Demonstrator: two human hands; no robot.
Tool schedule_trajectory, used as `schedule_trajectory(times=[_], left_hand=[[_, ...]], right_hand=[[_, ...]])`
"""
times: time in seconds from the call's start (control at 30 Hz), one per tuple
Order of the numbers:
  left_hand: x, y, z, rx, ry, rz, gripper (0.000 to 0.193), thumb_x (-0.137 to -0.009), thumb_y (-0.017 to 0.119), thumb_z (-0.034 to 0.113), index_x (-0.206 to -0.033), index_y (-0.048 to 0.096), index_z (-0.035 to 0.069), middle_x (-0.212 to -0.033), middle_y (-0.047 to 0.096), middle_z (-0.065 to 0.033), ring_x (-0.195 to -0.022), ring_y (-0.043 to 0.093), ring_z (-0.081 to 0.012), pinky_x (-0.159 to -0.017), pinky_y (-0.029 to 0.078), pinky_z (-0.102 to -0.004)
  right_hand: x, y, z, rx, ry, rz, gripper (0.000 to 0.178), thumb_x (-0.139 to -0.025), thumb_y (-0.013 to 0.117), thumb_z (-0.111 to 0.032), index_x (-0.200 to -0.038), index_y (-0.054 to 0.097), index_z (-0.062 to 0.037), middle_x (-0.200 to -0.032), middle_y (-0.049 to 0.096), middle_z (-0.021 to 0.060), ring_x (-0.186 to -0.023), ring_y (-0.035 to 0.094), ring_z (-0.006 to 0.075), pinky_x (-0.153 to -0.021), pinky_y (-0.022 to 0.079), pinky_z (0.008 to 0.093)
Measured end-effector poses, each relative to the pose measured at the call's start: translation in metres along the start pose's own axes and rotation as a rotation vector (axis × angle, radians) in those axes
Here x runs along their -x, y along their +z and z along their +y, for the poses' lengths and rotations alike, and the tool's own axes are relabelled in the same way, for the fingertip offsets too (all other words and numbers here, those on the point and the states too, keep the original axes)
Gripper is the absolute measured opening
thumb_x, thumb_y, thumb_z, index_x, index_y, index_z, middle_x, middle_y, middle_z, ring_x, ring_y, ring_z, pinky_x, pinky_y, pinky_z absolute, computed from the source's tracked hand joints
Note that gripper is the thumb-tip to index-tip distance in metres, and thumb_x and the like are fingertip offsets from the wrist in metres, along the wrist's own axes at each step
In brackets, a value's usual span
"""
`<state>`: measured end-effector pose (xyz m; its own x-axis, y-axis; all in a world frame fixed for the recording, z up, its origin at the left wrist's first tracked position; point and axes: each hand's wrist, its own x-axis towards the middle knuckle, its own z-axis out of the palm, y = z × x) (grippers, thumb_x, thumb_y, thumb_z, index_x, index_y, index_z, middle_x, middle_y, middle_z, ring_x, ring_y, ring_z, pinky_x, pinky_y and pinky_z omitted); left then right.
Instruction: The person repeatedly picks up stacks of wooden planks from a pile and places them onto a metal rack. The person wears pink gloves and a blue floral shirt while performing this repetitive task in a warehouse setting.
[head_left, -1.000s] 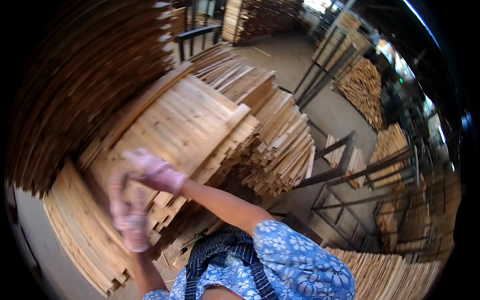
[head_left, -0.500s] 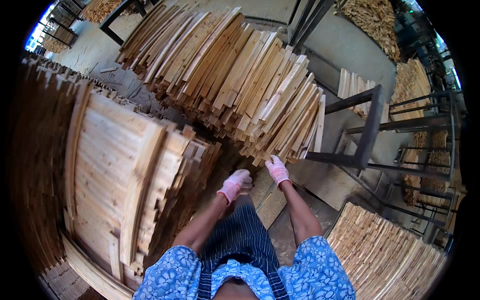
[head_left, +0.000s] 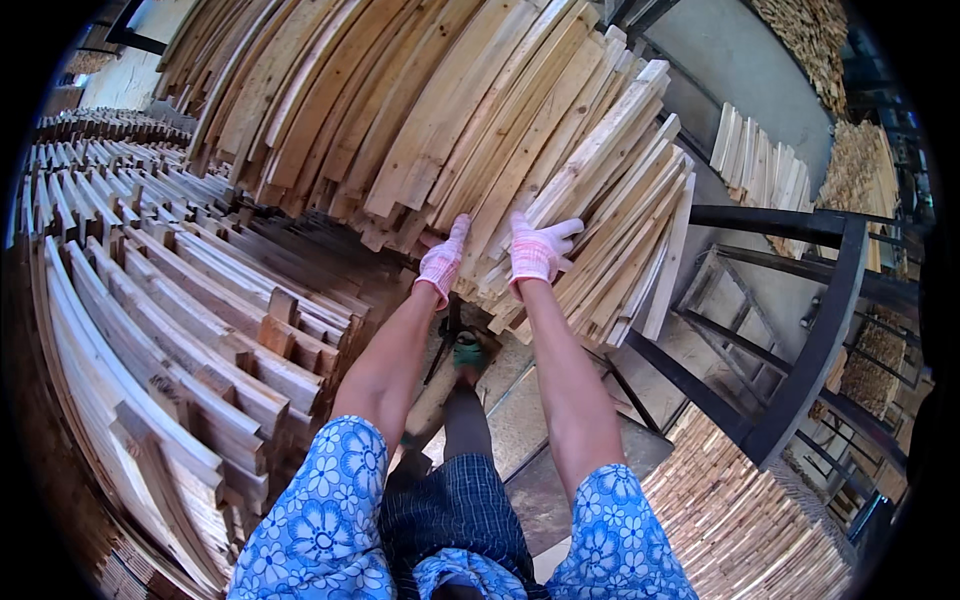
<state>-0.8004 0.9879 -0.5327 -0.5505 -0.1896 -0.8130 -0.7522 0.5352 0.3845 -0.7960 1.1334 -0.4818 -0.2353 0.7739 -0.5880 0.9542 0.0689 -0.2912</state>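
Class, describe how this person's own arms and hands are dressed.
The left hand and right hand wear pale pink and white fabric gloves, pinker around the wrists. The forearms are bare up to loose, short blue sleeves printed with white and blue flowers.

Grey floor, dark metal frame
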Motion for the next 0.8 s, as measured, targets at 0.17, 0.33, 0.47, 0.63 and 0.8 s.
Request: schedule_trajectory(times=[0.17,0.33,0.47,0.63,0.8], left_hand=[[0.047,-0.008,0.012,0.154,0.01,-0.179,0.135,-0.079,0.058,0.085,-0.16,-0.001,-0.005,-0.163,0.024,-0.0316,-0.152,0.027,-0.038,-0.121,0.028,-0.0413],[0.077,0.001,-0.017,0.001,0.14,-0.234,0.127,-0.08,0.06,0.082,-0.162,0.004,0.003,-0.165,0.015,-0.0298,-0.152,0.021,-0.0393,-0.122,0.024,-0.0424],[0.066,-0.027,-0.008,0.759,0.0,-0.656,0.112,-0.085,0.053,0.084,-0.157,0.024,0.003,-0.139,0.053,-0.0209,-0.112,0.059,-0.0243,-0.085,0.051,-0.039],[-0.028,0.044,0.001,0.543,0.078,-0.195,0.074,-0.098,0.05,0.065,-0.141,0.046,0.005,-0.121,0.065,-0.0116,-0.111,0.059,-0.0235,-0.099,0.046,-0.0385],[-0.062,0.063,-0.038,0.295,0.353,-0.111,0.045,-0.101,0.051,0.03,-0.143,0.044,0.015,-0.109,0.068,-0.019,-0.095,0.065,-0.0303,-0.084,0.051,-0.0448]], right_hand=[[0.005,0.008,0.043,-0.183,-0.178,0.064,0.124,-0.074,0.081,-0.047,-0.162,0.004,-0.0052,-0.157,0.029,0.0347,-0.142,0.034,0.0502,-0.117,0.034,0.0523],[0.006,-0.048,0.073,-0.937,-0.324,-0.463,0.098,-0.09,0.076,-0.029,-0.162,0.013,-0.0046,-0.155,0.037,0.0233,-0.137,0.045,0.0277,-0.112,0.04,0.0375],[-0.048,-0.067,0.103,-1.032,-0.377,-0.583,0.094,-0.093,0.065,-0.058,-0.16,0.021,-0.0087,-0.15,0.043,0.0171,-0.14,0.043,0.028,-0.116,0.04,0.0414],[-0.055,-0.033,0.063,-0.849,-0.236,-0.485,0.108,-0.09,0.062,-0.069,-0.162,0.011,-0.0072,-0.161,0.027,0.0196,-0.15,0.028,0.0307,-0.122,0.026,0.0468],[-0.02,-0.028,0.047,-0.712,-0.314,-0.398,0.115,-0.091,0.059,-0.071,-0.163,0.0,-0.0048,-0.167,0.019,0.0196,-0.153,0.022,0.0308,-0.124,0.017,0.048]])
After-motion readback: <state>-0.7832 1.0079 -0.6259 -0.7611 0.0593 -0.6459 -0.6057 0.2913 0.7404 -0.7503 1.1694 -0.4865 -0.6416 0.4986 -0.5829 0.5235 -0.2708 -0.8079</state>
